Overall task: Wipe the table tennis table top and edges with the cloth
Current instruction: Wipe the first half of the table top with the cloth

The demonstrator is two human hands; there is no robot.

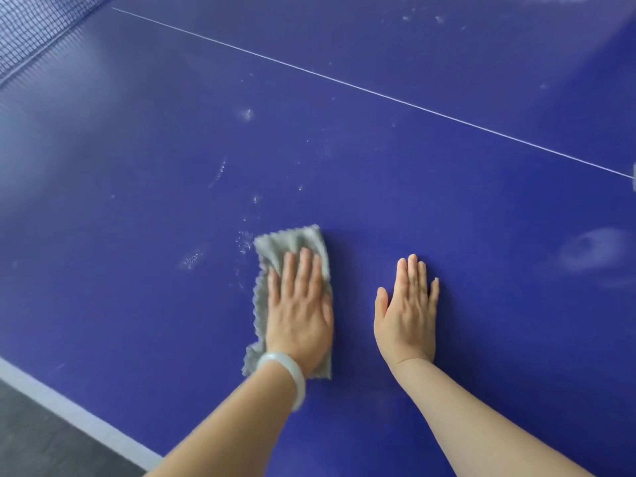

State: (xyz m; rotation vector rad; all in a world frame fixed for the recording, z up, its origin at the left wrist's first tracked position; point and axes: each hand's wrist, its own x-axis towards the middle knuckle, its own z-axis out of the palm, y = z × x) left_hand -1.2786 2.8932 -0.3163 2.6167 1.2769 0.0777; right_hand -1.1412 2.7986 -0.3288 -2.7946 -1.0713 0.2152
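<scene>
Head view: cloth (pixel 275 249) lies under flat left hand (pixel 298 309), beside right hand (pixel 407 313).

Low centre, the left hand (pixel 297 311) lies flat on the cloth (pixel 287 242) on the desk (pixel 447 201). The right hand (pixel 407 315) lies on the desk just to its right. The net (pixel 31 25) crosses the upper left corner.

Head-worn view, angled forward and down, close over blue table top (pixel 447 208)
</scene>
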